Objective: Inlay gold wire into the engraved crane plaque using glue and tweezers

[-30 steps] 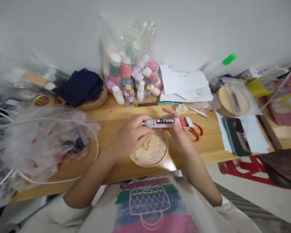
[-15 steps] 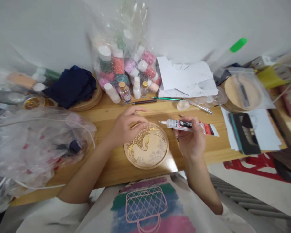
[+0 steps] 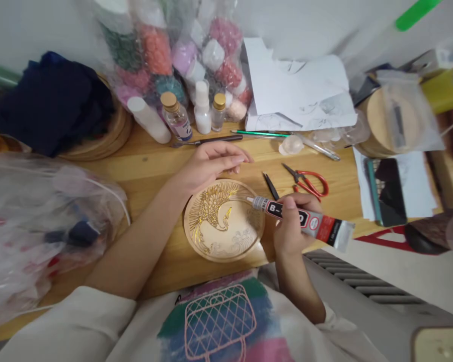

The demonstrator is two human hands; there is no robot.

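Observation:
A round wooden plaque (image 3: 232, 234) lies on the table before me, bearing a gold-outlined crane and pencilled waves. My right hand (image 3: 292, 226) grips a glue tube (image 3: 315, 226) marked with a B and a red band. Its pale nozzle points left, at the plaque's upper right edge; whether the tip touches the wood I cannot tell. Past the plaque's upper edge, my left hand (image 3: 221, 163) rests with fingers loosely stretched and nothing visible in them. Black tweezers (image 3: 271, 186) and red-handled pliers (image 3: 311, 182) lie beyond my right hand.
Small bottles (image 3: 175, 116) and a bag of coloured jars (image 3: 154, 50) line the back. Papers (image 3: 298, 95), a green pencil (image 3: 262, 133) and a pen (image 3: 320, 150) lie farther right. Dark cloth (image 3: 56, 105) and a clear plastic bag (image 3: 41, 221) crowd the left; a phone (image 3: 388, 193) lies right.
My right hand has brought the glue tube down and left, its nozzle now at the plaque's edge. My left hand has shifted off the plaque's top. The view has tilted and moved closer.

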